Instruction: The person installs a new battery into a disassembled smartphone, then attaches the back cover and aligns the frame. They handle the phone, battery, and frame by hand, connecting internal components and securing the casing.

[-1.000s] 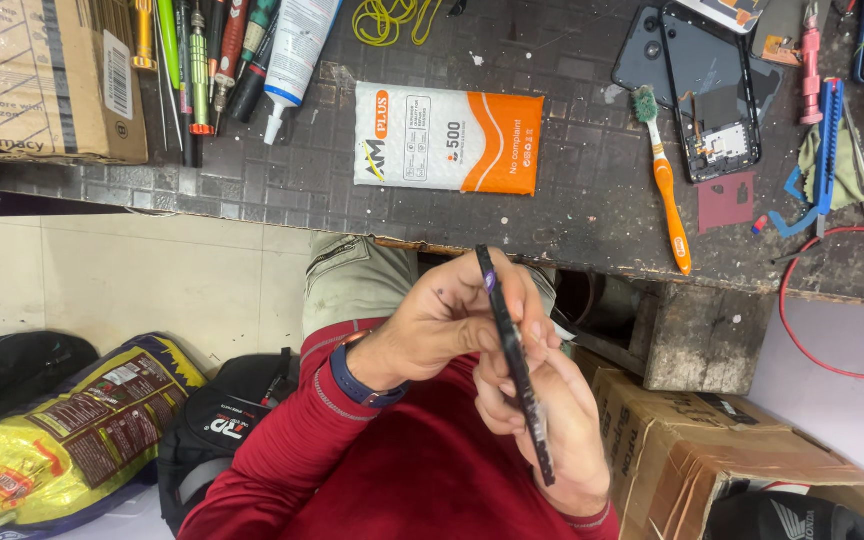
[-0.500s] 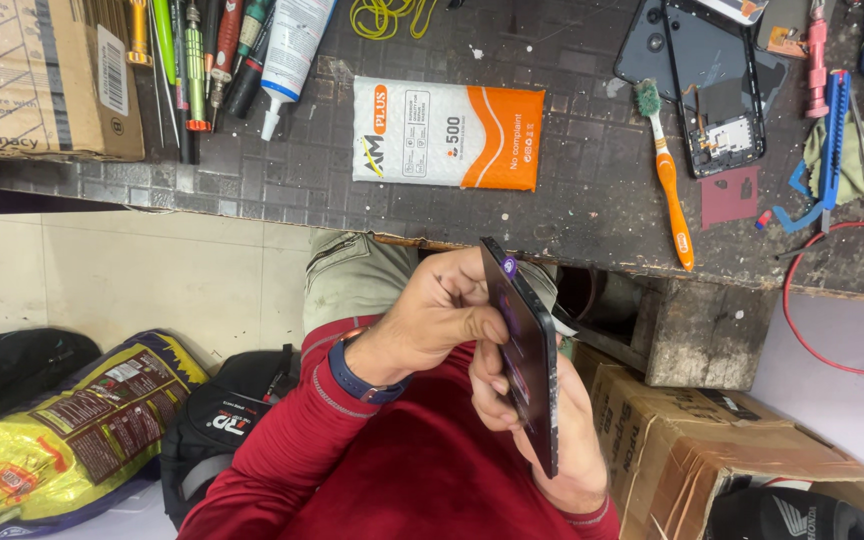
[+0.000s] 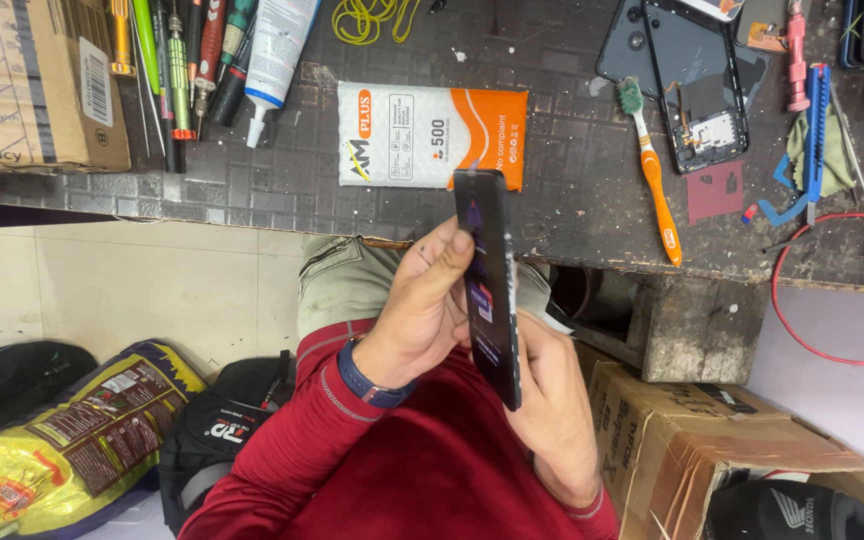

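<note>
Gripped edge-on in both hands: phone [image 3: 489,285], left hand [image 3: 420,305] and right hand [image 3: 549,400] clasping it, above bench [image 3: 572,215].

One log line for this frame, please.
left hand: grips dark phone | right hand: holds its lower end | pose: edge-on to camera | behind: workbench

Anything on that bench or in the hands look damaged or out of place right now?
Yes: an opened phone lies on the dark bench with its inner parts bared, back missing. The dark phone held edge-on between left hand and right hand shows no visible damage.
</note>
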{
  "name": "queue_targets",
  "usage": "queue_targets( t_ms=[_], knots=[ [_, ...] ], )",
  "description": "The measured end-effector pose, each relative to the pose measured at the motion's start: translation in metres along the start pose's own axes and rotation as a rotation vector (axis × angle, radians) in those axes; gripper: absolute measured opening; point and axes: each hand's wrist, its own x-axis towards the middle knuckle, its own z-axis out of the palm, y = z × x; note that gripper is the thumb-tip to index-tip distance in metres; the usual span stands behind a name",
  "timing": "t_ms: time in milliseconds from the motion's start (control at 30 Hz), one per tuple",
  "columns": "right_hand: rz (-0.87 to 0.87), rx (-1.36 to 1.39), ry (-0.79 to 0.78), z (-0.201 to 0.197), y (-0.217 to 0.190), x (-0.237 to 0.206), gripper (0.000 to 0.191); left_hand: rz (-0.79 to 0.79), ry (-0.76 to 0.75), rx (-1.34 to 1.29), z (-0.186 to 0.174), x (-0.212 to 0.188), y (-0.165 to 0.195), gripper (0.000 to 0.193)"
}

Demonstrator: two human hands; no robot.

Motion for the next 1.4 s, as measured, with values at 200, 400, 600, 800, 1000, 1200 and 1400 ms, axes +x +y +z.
queue_targets(
  t_ms=[200,400,600,800,1000,1200,1400],
  knots=[
    [0.117,-0.125,0.204,-0.008,-0.007,0.011,0.020,0.127,-0.009,-0.010,-0.007,0.006,0.001,0.032],
    [0.017,-0.064,0.327,-0.015,0.003,0.012,0.017,0.138,0.052,0.001,-0.010,0.006,0.005,0.030],
    [-0.115,0.130,0.320,0.010,0.010,0.005,0.015,0.116,0.039,0.009,-0.002,0.005,0.006,0.029],
    [-0.312,0.587,0.414,0.013,0.009,0.008,0.017,0.100,0.013,0.046,0.003,-0.001,0.001,0.029],
    [-0.233,0.636,0.350,0.012,0.007,0.010,0.009,0.078,0.005,0.030,0.004,-0.004,-0.001,0.022],
    [-0.201,0.698,0.334,0.013,0.004,0.011,0.008,0.086,0.009,0.058,0.006,-0.006,-0.001,0.022],
    [-0.226,0.724,0.324,0.014,0.002,0.013,0.007,0.091,-0.015,0.065,0.008,-0.007,0.000,0.023]
  ],
)
